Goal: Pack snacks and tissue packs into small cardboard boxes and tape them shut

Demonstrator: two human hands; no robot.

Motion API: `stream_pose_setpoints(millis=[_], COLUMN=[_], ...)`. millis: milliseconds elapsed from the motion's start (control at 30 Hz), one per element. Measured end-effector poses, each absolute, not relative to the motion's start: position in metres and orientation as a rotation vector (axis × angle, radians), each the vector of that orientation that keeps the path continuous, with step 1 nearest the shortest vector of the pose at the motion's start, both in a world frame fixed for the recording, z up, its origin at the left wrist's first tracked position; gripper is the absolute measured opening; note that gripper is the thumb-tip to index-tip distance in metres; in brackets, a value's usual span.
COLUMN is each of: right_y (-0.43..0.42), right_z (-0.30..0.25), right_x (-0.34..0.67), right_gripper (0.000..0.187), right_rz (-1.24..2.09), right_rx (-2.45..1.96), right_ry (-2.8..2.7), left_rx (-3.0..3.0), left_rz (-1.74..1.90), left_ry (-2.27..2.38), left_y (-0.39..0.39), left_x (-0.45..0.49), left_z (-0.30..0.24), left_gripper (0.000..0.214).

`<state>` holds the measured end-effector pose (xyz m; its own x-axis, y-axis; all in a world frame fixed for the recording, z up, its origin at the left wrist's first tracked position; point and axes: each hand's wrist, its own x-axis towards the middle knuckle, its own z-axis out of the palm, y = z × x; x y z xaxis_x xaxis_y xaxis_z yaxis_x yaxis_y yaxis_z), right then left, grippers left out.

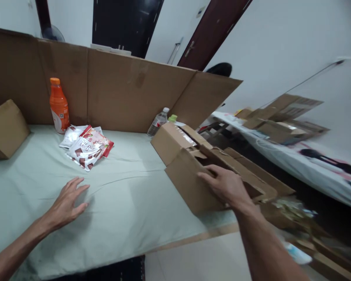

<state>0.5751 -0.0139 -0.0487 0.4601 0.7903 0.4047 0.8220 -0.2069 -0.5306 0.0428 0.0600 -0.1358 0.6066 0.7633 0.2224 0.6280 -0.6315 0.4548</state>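
Observation:
My left hand (pixel 70 201) hovers over the pale green cloth with its fingers apart and nothing in them. Beyond it lies a small pile of flat food pouches (pixel 86 146), white, silver and red, the top one printed with brown squares. To the right, my right hand (pixel 224 183) grips the upper edge of an open cardboard box (pixel 190 183). Some of its fingertips are hidden behind that edge. The box's inside is dark and mostly out of sight. Right behind the box, a clear plastic bottle (pixel 158 121) leans, beside a light green cap (pixel 172 118).
An orange bottle (pixel 59 107) stands against the tall cardboard screen (pixel 114 89) along the back. Another cardboard box (pixel 7 130) is at the left. Across a gap on the right, a second table (pixel 266 150) carries flattened cardboard. More boxes (pixel 333 265) sit low at the bottom right.

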Motion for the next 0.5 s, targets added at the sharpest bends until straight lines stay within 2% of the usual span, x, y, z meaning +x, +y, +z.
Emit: stream_pose_setpoints(millis=[133,300,400,500], right_y=[-0.022,-0.054,-0.072,-0.071], right_z=[-0.035,-0.005,0.015,0.03], right_x=[0.503,0.395,0.363,0.364], right_gripper=[0.014,0.024,0.031,0.036], right_rz=[-0.077,-0.012,0.313,0.732], right_rx=[-1.948,-1.469,-1.225,-1.108], right_ry=[-1.718,-2.275,-2.442,-2.47], left_rx=[2.489,2.346,2.168,1.982], left_rz=[0.605,0.606,0.603,0.61], left_ry=[1.031,0.911,0.833,0.775], left_y=[0.045,0.031,0.025,0.022], left_x=[0.042,0.044,0.043,0.037], left_z=[-0.108,-0.099,-0.108,-0.112], left_gripper=[0.065,0.107,0.131,0.139])
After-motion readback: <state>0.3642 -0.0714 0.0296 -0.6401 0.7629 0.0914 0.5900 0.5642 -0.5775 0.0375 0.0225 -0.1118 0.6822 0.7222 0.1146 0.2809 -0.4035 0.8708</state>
